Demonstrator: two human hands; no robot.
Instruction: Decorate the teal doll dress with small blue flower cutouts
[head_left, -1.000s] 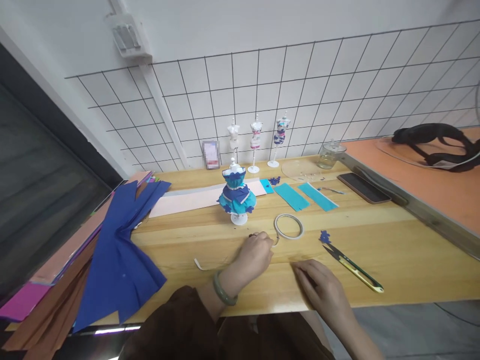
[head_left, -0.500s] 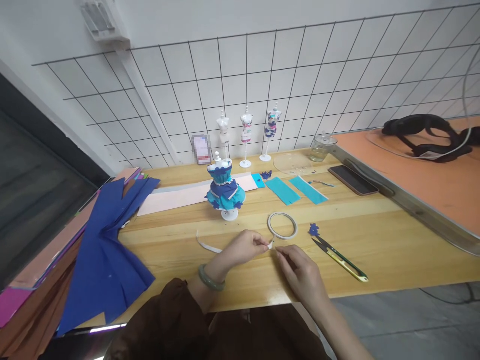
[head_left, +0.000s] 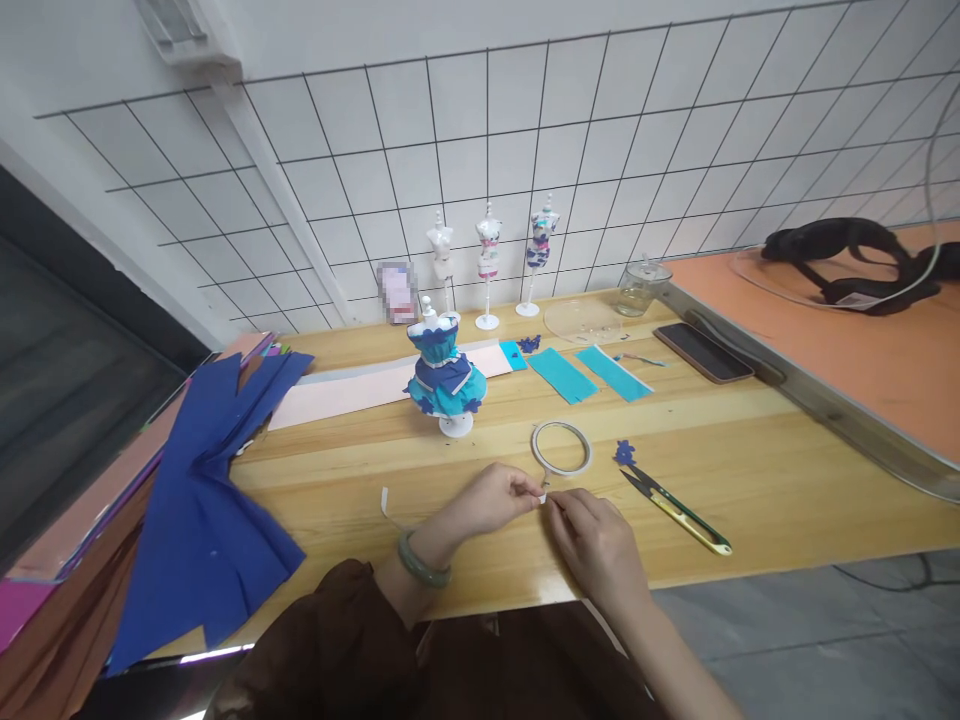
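My left hand [head_left: 501, 497], with a green bangle at the wrist, pinches a narrow white strip [head_left: 385, 500] whose loose end curls out to the left. The fingertips of my right hand [head_left: 596, 535] are pressed together close beside it, at the strip's small white end; whether they grip it is too small to tell. Just beyond both hands lies a ring-shaped roll of tape [head_left: 562, 447]. A small mannequin in a blue and teal dress [head_left: 446, 375] stands upright behind my left hand. Yellow-and-green snips [head_left: 679, 510] lie to the right, beside blue cut pieces [head_left: 625, 453].
Blue fabric [head_left: 206, 500] covers the table's left side. Teal strips [head_left: 562, 377], a pale pink strip [head_left: 345, 391] and a phone [head_left: 703, 352] lie farther back. Three mannequins [head_left: 489, 250] and a glass jar [head_left: 639, 290] stand near the wall grid.
My right hand has moved slightly left, closing on the strip's end beside my left fingertips. The strip's loose end has shifted and turned. The view has moved a little.
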